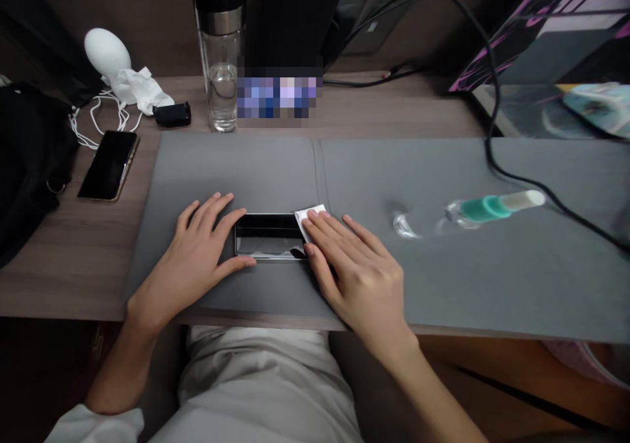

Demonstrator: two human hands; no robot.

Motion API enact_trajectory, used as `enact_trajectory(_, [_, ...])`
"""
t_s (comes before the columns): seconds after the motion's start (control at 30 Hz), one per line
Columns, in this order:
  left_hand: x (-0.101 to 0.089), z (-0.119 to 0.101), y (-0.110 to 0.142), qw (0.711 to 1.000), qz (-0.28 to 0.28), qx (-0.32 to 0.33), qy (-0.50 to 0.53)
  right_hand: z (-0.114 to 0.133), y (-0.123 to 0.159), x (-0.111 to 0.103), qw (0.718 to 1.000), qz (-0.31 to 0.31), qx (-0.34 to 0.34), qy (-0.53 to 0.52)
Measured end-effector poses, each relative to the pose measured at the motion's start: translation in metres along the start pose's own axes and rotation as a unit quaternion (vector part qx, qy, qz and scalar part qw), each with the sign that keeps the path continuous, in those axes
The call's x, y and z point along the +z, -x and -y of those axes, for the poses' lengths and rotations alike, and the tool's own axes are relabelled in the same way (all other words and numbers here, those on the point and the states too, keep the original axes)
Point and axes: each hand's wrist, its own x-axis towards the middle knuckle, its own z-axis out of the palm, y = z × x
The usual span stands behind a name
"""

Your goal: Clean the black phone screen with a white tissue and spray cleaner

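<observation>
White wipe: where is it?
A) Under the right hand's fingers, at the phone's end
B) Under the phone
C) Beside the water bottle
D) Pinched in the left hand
A: the right hand has its fingers on the white wipe, which overlaps the right end of the phone.

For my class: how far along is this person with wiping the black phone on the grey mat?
Seemingly done: the clear plastic spray bottle with a teal collar lies aside on the grey desk mat. In hand: the left hand steadies the glossy black smartphone while the right hand presses a white tissue on its right end. Left: the bare glass beyond the tissue, probably unwiped.
</observation>
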Motion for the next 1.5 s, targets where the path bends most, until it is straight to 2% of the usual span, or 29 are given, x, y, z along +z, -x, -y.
enact_trajectory(0.3, [0.0,0.0,-0.001,1.0,0.001,0.0,-0.006,-0.001,-0.002,0.0,1.0,0.019,-0.001,-0.011])
enact_trajectory(0.63, [0.0,0.001,0.0,1.0,0.003,0.001,-0.001,0.001,0.003,0.0,0.997,-0.066,-0.032,-0.003])
enact_trajectory(0.87, [0.0,0.0,-0.001,1.0,0.009,0.003,-0.018,0.003,0.001,-0.006,0.994,-0.088,-0.059,-0.015])
enact_trajectory(1.2, [0.001,0.001,-0.001,1.0,0.005,0.004,-0.017,0.002,0.001,-0.012,0.993,-0.058,-0.093,-0.05])
enact_trajectory(1.5, [-0.001,-0.001,-0.001,1.0,0.005,0.001,-0.001,0.001,-0.004,-0.006,0.994,0.059,-0.076,-0.058])
